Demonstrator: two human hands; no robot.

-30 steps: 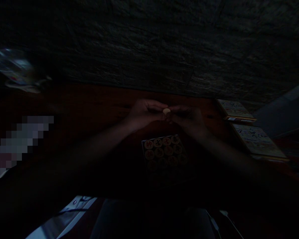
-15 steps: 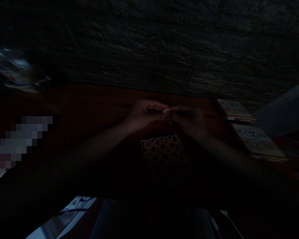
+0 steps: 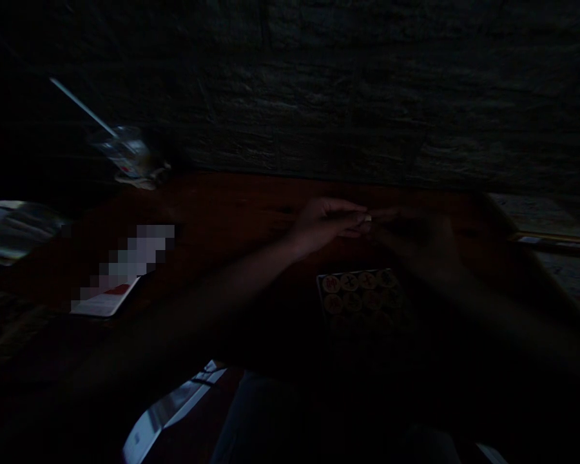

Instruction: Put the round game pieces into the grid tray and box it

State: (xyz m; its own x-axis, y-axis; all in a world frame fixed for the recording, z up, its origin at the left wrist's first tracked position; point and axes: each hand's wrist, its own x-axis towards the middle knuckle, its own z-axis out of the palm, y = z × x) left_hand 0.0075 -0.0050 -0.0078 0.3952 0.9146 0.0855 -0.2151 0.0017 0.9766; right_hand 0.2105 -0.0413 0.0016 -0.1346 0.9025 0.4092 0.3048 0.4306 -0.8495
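A small pale Chinese chess piece (image 3: pixel 368 219) sits at the fingertips where my two hands meet, above the far part of the table. My left hand (image 3: pixel 326 222) pinches it between thumb and fingers. From the other side, my right hand (image 3: pixel 423 241) has its fingertips against the piece; this hand is dark and blurred. Nearer to me lies a shallow box (image 3: pixel 319 293) of round Chinese chess pieces (image 3: pixel 349 282), set in rows, with red and dark characters. Its near rows vanish in shadow.
A brown wooden table (image 3: pixel 222 200) runs up to a rough stone wall (image 3: pixel 294 96). A clear cup (image 3: pixel 128 154) with a white straw stands at the far left. A phone-like flat item (image 3: pixel 111 303), partly pixelated, lies left. Two flat boxes (image 3: pixel 536 212) lie at the right edge.
My view has turned left, so everything sits further right in it. More of the cup and the left side shows. Both hands stay together at the piece; the right one looks darker.
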